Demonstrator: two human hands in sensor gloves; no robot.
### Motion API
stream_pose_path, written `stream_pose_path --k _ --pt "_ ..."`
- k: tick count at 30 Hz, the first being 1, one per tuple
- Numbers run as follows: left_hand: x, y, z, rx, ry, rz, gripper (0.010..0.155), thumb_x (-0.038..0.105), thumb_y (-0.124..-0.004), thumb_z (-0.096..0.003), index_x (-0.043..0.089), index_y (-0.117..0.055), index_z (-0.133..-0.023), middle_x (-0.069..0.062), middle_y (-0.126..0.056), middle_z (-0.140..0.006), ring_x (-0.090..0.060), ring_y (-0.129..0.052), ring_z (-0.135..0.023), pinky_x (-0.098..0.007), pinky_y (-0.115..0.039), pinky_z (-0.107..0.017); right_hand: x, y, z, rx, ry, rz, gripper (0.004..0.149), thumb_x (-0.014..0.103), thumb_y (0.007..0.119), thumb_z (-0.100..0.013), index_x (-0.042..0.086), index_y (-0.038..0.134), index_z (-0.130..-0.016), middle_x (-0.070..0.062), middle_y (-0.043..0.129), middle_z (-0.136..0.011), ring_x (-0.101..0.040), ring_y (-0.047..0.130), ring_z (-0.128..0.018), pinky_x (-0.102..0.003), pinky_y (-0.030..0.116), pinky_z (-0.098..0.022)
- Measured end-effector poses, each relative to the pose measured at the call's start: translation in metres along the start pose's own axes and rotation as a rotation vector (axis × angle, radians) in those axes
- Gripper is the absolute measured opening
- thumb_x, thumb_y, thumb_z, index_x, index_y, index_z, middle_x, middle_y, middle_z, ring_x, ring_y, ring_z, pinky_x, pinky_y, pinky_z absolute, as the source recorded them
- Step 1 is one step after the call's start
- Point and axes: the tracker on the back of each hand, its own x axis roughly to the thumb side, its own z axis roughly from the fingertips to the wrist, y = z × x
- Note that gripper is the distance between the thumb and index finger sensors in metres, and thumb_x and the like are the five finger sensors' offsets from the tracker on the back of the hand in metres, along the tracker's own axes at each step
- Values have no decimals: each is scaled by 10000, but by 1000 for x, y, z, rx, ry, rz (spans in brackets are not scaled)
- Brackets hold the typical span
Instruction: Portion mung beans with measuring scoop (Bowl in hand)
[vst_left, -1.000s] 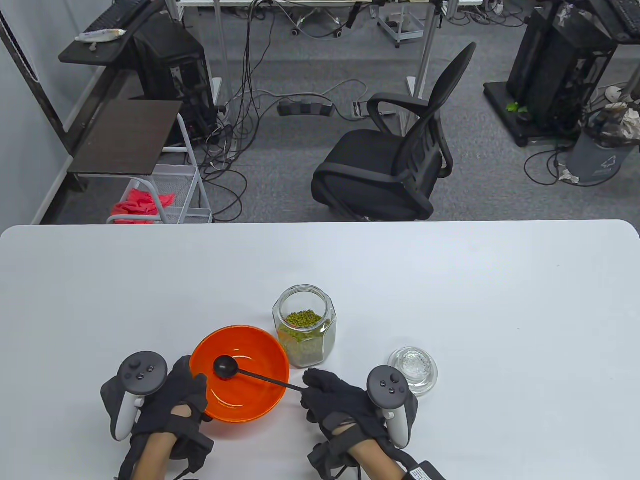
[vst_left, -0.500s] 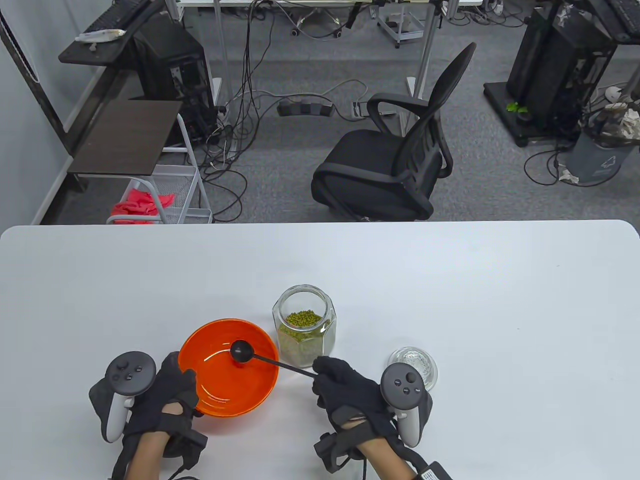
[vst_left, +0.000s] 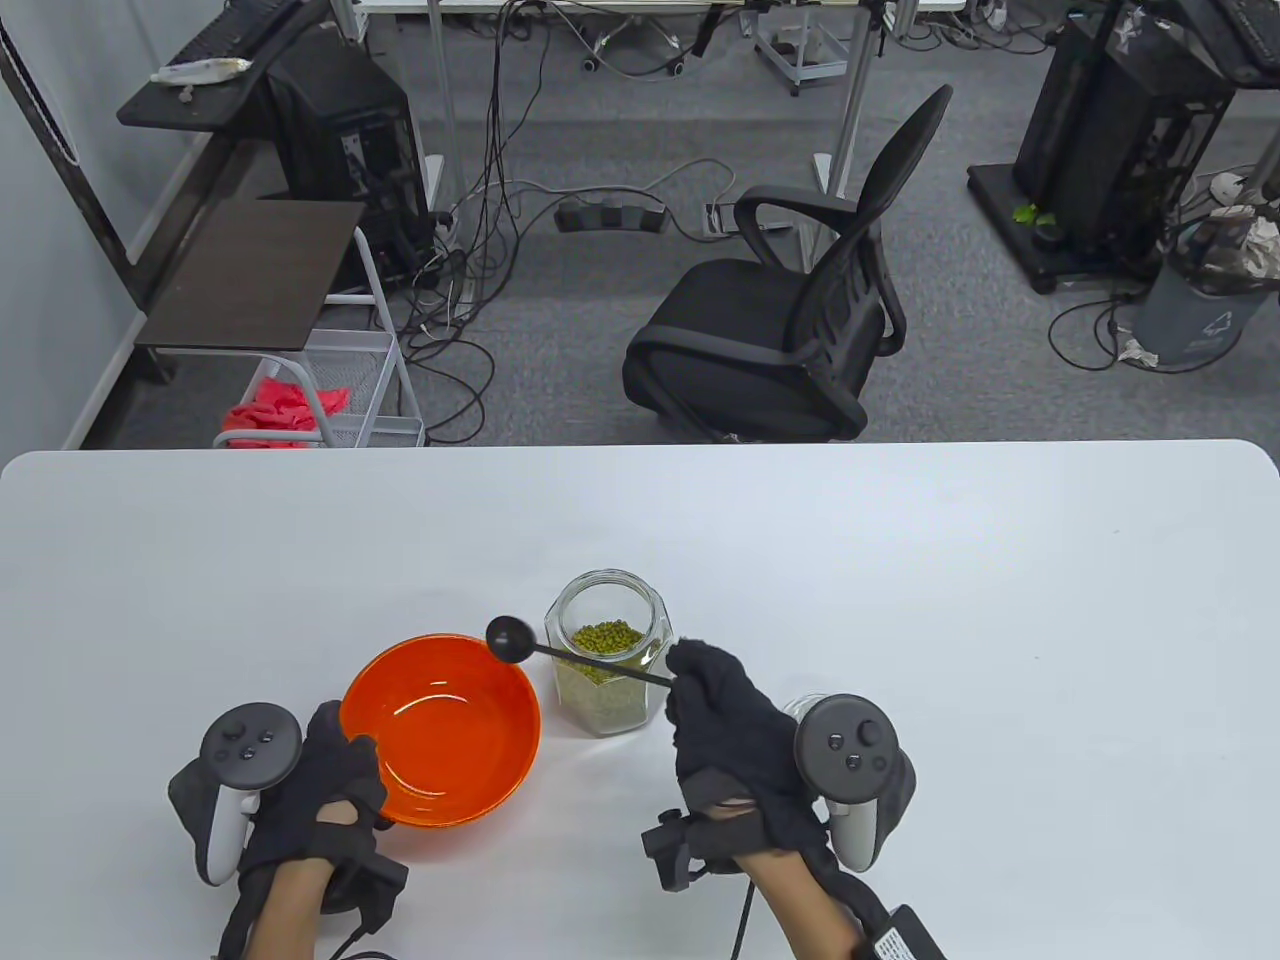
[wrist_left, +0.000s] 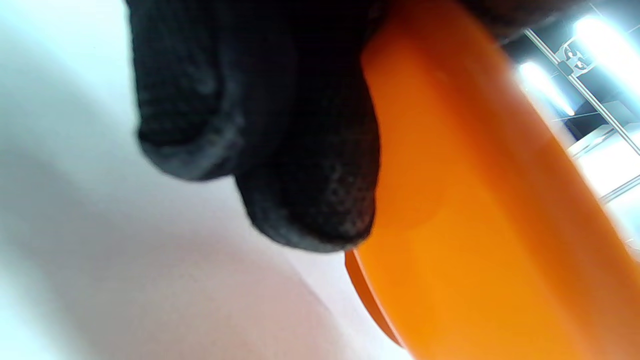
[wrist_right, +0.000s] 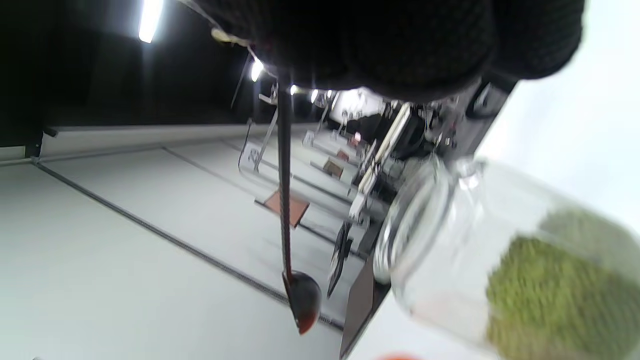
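My left hand (vst_left: 335, 775) grips the near-left rim of the empty orange bowl (vst_left: 440, 730); in the left wrist view my fingers (wrist_left: 300, 190) press on its orange wall (wrist_left: 475, 225). My right hand (vst_left: 715, 715) holds the end of the black measuring scoop's handle. The scoop (vst_left: 510, 637) is raised, its head just left of the open glass jar (vst_left: 608, 652) of mung beans, beyond the bowl's far rim. In the right wrist view the scoop (wrist_right: 302, 300) hangs down beside the jar (wrist_right: 500, 270). I cannot tell what the scoop holds.
The jar's glass lid (vst_left: 800, 708) lies on the white table (vst_left: 900, 560), mostly hidden behind my right hand. A black office chair (vst_left: 790, 310) stands beyond the table's far edge.
My right hand has lifted the scoop out of the bowl and carried it up and right to the jar's left side. My left hand has drawn the bowl a little to the left.
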Motion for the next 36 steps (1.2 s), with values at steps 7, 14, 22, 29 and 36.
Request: stream_pose_path --k 7,14,22,29,36 --pt "0 2 0 11 -1 10 636 327 -675 -528 13 -454 -1036 -85 -804 -866 -137 -1143 -256 -204 -987 -184 31 -17 -19 -60 -60 276 415 229 730 -456 87 777 -843 -163 897 -570 -258 923 -326 -587 755 -410" --pt "-1 5 1 21 -2 25 638 327 -668 -528 13 -445 -1038 -85 -796 -873 -136 -1142 -261 -203 -987 -189 36 -4 -31 -45 -68 446 410 230 725 -460 95 782 -843 -160 897 -569 -260 918 -327 -591 749 -417" --pt "-1 5 0 24 -5 28 638 326 -666 -529 13 -442 -1039 -86 -792 -876 -138 -1141 -267 -207 -986 -193 34 34 -43 34 -139 744 407 235 724 -456 106 795 -835 -151 903 -554 -256 911 -312 -589 752 -415" --pt "-1 5 0 24 -1 27 639 327 -664 -529 15 -441 -1040 -88 -790 -878 -143 -1141 -271 -208 -987 -196 29 60 -55 99 -140 855 400 238 725 -450 114 813 -820 -146 910 -539 -253 910 -301 -585 758 -406" --pt "-2 5 0 7 7 50 638 328 -664 -530 13 -444 -1039 -90 -792 -877 -142 -1141 -268 -208 -986 -195 24 80 -65 180 -99 898 398 244 719 -447 115 820 -809 -135 917 -523 -242 910 -279 -575 773 -387"
